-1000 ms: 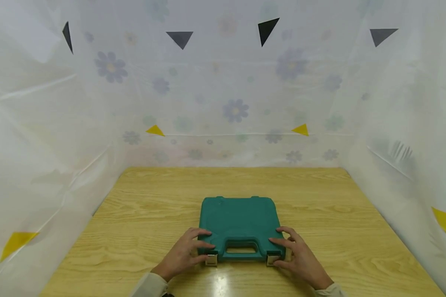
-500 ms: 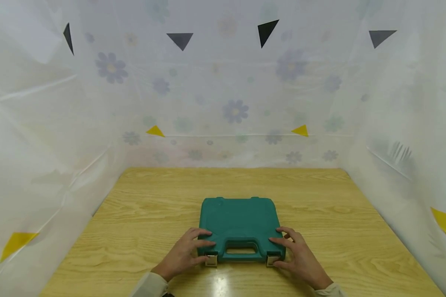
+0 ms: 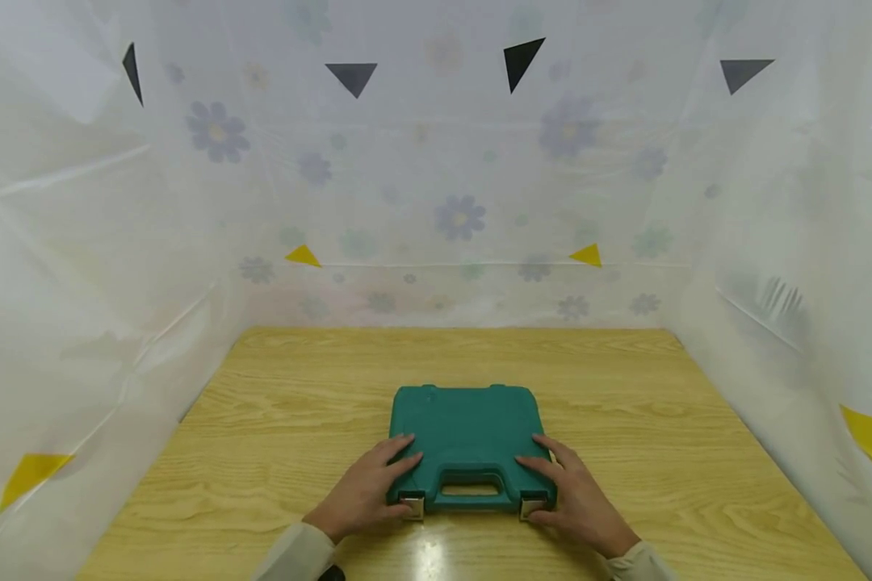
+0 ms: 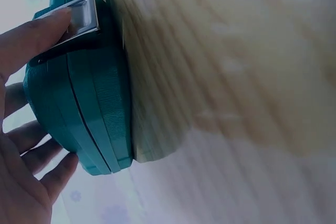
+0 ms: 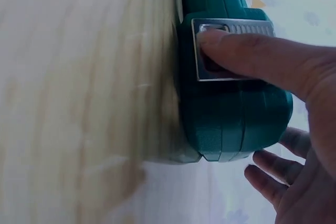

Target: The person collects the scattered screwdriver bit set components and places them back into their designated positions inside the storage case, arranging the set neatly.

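Observation:
A teal plastic carrying case [image 3: 472,420] lies flat on the wooden table, its handle and two metal latches toward me. At its front left corner, my left hand [image 3: 363,494] has fingertips on the lid and its thumb on the left latch [image 4: 85,17]. On the opposite side, my right hand [image 3: 587,500] touches the lid with extended fingers, while its thumb presses the right latch [image 5: 250,27]. Both latches lie against the case front, partly covered by the thumbs. The lid is closed, with a thin seam showing along the case's side.
The wooden table [image 3: 298,403] reaches back to a white sheet [image 3: 407,177] printed with flowers. Similar sheeting stands to the left and right. Black and yellow triangles mark the sheets.
The fingers of both hands have slid slightly farther up the lid and straightened, while the thumbs stay at the latches. The case has hardly moved.

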`<state>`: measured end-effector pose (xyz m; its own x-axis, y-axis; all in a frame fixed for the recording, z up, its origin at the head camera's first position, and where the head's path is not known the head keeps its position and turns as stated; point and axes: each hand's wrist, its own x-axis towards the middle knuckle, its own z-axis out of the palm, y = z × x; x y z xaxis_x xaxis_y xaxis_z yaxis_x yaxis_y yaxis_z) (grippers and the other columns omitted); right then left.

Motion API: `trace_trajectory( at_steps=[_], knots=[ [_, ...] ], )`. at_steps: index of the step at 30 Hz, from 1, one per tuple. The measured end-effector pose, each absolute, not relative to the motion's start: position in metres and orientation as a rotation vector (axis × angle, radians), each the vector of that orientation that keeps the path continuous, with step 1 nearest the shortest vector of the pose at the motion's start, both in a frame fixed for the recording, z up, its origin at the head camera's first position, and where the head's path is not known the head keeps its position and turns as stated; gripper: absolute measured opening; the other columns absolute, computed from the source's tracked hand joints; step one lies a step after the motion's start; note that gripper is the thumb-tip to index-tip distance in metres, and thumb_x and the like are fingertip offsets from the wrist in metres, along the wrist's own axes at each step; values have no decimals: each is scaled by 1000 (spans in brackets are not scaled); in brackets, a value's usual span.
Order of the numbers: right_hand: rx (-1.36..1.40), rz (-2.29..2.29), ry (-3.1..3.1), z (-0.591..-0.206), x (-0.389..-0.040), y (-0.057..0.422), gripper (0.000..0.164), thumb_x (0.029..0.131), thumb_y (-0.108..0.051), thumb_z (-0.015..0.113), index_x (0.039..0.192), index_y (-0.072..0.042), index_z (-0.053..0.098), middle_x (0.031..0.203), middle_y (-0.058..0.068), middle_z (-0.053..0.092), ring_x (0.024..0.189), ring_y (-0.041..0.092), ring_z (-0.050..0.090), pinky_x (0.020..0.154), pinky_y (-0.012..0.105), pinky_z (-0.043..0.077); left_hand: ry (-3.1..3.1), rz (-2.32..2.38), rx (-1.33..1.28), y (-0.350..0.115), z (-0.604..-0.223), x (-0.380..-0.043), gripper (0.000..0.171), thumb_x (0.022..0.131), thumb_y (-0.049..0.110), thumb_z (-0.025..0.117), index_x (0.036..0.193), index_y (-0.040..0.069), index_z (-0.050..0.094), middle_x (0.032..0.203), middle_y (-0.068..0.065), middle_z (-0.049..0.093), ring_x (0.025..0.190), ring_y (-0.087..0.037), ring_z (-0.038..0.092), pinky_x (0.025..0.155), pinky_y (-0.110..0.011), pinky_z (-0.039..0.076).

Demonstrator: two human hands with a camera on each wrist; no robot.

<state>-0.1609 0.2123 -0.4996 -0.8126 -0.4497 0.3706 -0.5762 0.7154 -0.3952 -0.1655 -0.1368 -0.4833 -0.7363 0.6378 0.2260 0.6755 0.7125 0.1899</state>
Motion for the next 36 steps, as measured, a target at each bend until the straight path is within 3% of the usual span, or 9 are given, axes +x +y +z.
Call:
trace_trajectory(
  at_steps=[6, 11, 25, 36],
  knots=[
    [819, 798, -2751, -496, -164, 208, 82, 61, -26, 92, 135, -16, 57, 151, 23, 31, 131, 51, 35, 91, 61, 43, -2831, -291, -1072, -134, -478, -166, 78, 80, 50, 73, 142, 8, 49, 151, -16, 37, 137, -33, 36, 104, -46, 40],
    [807, 788, -2755, -495, -163, 207, 82, 61, -26, 92, 135, -15, 57, 151, 23, 32, 132, 52, 33, 93, 62, 42, -2850, -264, -1070, -134, -476, -167, 79, 80, 52, 71, 143, 10, 48, 151, -13, 38, 138, -30, 36, 105, -44, 39],
    [790, 741, -2792, -492, -161, 207, 81, 62, -28, 91, 135, -14, 58, 151, 23, 33, 134, 49, 32, 93, 53, 46, -2835, -264, -1067, -133, -477, -168, 78, 79, 52, 73, 141, 9, 51, 149, -14, 42, 135, -30, 40, 102, -43, 42],
    [764, 779, -2853, -491, -161, 206, 80, 65, -29, 89, 137, -13, 57, 153, 22, 29, 136, 47, 29, 94, 53, 45, -2819, -247, -1073, -133, -476, -169, 78, 78, 54, 73, 139, 10, 53, 147, -14, 44, 134, -29, 43, 100, -41, 44]
  ],
)
